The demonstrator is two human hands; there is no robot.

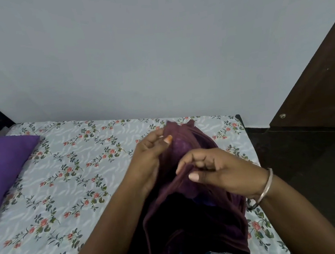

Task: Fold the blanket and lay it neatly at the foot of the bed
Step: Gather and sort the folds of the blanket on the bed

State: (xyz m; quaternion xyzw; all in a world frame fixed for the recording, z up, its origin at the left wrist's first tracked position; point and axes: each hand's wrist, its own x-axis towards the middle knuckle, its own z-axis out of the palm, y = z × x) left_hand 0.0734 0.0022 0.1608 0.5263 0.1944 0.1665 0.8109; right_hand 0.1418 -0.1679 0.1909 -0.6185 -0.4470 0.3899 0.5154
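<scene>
the left hand (151, 158) pinches the upper edge of the maroon blanket (192, 215) between thumb and fingers; the right hand (213, 169) pinches a lower edge the same way. to fold well, match those edges evenly before bringing them together. the blanket hangs bunched between and below both hands, held above the floral bed (65, 176), well apart from the purple pillow (2, 167).

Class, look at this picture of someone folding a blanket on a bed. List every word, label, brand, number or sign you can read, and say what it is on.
None: no readable text shows anywhere.
The maroon blanket, gripped by the left hand and right hand, shows no label.
The bedsheet has only a flower print.
The purple pillow is plain.
</scene>
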